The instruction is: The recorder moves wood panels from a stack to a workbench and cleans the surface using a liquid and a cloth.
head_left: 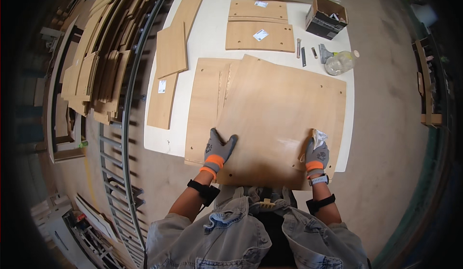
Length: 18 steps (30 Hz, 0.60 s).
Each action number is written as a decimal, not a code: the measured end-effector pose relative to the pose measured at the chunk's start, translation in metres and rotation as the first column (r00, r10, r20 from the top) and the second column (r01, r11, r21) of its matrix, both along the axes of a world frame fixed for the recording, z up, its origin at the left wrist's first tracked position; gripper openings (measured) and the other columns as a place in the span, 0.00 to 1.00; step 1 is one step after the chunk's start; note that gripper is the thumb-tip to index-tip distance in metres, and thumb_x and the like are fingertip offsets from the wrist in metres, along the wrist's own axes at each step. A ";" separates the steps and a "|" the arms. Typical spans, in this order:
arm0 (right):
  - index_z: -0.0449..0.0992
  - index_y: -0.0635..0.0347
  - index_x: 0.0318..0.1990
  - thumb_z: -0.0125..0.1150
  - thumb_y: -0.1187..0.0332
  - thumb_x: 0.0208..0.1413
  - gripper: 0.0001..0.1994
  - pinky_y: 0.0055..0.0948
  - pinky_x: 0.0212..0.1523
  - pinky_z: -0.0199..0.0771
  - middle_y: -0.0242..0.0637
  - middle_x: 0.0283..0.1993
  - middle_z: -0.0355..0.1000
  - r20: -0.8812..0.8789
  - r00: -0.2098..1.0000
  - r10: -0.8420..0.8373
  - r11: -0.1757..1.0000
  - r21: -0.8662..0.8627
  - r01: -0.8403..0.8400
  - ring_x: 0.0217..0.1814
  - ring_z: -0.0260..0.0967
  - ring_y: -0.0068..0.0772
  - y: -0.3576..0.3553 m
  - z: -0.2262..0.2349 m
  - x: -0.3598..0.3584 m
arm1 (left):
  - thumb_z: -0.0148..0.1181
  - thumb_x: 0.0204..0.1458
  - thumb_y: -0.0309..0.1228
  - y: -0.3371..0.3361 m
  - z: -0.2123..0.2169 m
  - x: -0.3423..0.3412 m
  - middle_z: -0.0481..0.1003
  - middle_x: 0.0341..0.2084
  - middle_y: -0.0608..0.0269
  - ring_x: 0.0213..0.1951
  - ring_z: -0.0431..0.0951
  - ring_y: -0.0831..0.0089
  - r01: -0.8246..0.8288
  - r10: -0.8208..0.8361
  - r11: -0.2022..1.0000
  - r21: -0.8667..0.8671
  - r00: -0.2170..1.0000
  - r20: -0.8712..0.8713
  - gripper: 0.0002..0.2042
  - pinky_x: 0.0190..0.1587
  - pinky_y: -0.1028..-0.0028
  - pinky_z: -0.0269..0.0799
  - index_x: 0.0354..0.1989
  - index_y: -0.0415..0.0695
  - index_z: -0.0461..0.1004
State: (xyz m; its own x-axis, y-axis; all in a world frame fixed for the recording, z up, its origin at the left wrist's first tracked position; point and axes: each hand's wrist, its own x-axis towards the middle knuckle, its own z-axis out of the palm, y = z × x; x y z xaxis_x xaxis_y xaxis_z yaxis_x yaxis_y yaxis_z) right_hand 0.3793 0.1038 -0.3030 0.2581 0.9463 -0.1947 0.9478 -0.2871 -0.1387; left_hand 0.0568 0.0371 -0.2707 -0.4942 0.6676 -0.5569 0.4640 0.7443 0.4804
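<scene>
Beside a roller conveyor (126,153), a white table (163,136) bears panels (284,110).

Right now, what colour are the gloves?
Left glove and right glove: both grey, with orange towards the wrist; the head view shows this best.

Large panel (284,110) on table (167,136), over a second panel (203,107).
We put the left hand (220,149) at the large panel's left edge, the right hand (317,155) with a wad (319,137) on its near right part. Behind it we log small panels (259,38); right of these, a box (319,26); before the box, a scraper (326,53), bottle (339,63) just right. Left on the table: narrow boards (160,107), short board (171,49) on top. Left of the table, we mark a roller conveyor (116,177), planks (94,59) at its far end.
</scene>
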 end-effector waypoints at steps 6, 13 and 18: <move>0.72 0.65 0.46 0.45 0.44 0.57 0.28 0.45 0.48 0.69 0.55 0.44 0.73 -0.040 0.996 -0.084 0.975 -0.211 0.074 0.47 0.70 0.56 0.029 0.013 0.011 | 0.54 0.44 0.63 0.040 0.022 -0.016 0.71 0.48 0.49 0.51 0.70 0.51 0.269 -0.357 0.886 -0.377 0.916 -0.186 0.39 0.51 0.62 0.66 0.55 0.41 0.64; 0.72 0.66 0.46 0.39 0.41 0.58 0.33 0.45 0.49 0.68 0.56 0.42 0.74 -0.163 0.974 -0.156 0.965 -0.236 0.115 0.48 0.70 0.56 0.045 0.004 0.011 | 0.65 0.43 0.49 0.031 -0.010 -0.021 0.68 0.49 0.46 0.52 0.67 0.51 0.271 -0.300 0.952 -0.144 0.922 -0.245 0.36 0.54 0.61 0.64 0.57 0.40 0.60; 0.75 0.66 0.44 0.37 0.40 0.57 0.34 0.46 0.50 0.67 0.57 0.44 0.73 -0.296 0.936 -0.191 0.958 -0.263 0.112 0.49 0.69 0.58 0.058 0.015 -0.003 | 0.67 0.42 0.43 -0.012 -0.034 -0.022 0.67 0.52 0.46 0.56 0.66 0.50 0.151 -0.152 0.988 -0.023 0.973 -0.172 0.37 0.56 0.61 0.64 0.59 0.39 0.59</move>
